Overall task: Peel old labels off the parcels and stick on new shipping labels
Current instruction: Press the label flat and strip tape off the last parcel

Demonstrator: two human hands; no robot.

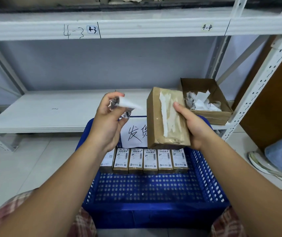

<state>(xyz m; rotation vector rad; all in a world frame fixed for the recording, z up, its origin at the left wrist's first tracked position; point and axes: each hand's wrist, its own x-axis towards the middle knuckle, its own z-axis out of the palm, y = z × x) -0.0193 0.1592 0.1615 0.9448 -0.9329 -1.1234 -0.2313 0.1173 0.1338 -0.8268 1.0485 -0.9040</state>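
The right grip (195, 127) holds a brown parcel (159, 129) upright above the far end of a blue basket (154, 214). The thumb lies on the parcel's front face and the fingers are hidden behind it. That face carries a ragged strip of white paper residue (170, 113) running down its middle. The left grip (108, 120) pinches a crumpled detached label (125, 104) between thumb and fingertips, held near the parcel's upper edge but apart from it. Barcode print shows on the curled portion, and a plain white flap points toward the parcel. Inside the basket, a row of small labelled parcels (150, 161) stands side by side along the far wall, the leftmost partly hidden by the left wrist. Behind the row is a white paper sign (133, 134) with handwritten characters, partly covered by both hands. On the lower shelf (42, 113), just right of the held parcel, an open cardboard box (222, 116) contains white label scraps (200, 101). The upper shelf edge is marked 4-3 and 4-4. The basket sits between knees clad in checked cloth.
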